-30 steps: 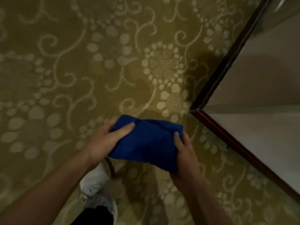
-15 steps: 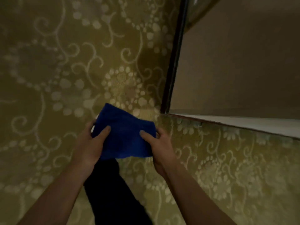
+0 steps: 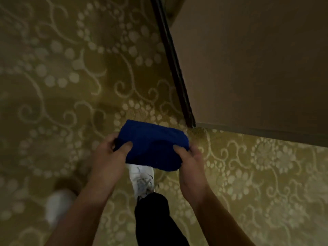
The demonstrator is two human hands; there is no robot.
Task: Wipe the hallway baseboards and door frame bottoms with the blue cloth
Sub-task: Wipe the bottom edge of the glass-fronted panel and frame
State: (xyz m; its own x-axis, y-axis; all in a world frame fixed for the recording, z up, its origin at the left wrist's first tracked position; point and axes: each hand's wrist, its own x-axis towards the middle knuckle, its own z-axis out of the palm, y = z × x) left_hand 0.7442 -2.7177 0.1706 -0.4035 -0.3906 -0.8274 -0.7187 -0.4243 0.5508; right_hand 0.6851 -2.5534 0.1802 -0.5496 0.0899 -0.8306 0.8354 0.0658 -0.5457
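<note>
Both hands are gripping the folded blue cloth (image 3: 152, 146) out in front of the body: the left hand (image 3: 108, 157) is pinching its left end with the thumb on top, and the right hand (image 3: 190, 163) is pinching the right end the same way, fingers curled underneath. So the cloth is sitting up in the air between the two hands, around the centre of the view, not touching the floor or the wall.

Underneath, an olive-gold carpet (image 3: 71, 86) with pale swirls and dotted flowers is filling pretty much everything from 6 round to 12 o'clock. A white sneaker (image 3: 142, 178) with a dark trouser leg (image 3: 156, 219) is showing right below the cloth, and a second white shoe (image 3: 56, 205) is blurring out at about 8 o'clock.

At 1 to 3 o'clock a plain beige wall (image 3: 248, 68) is coming to an outside corner, with a dark baseboard (image 3: 174, 68) running along its foot from 12 o'clock down to that corner, just up and right of the cloth. Open carpet is stretching off to 9 and 4 o'clock.
</note>
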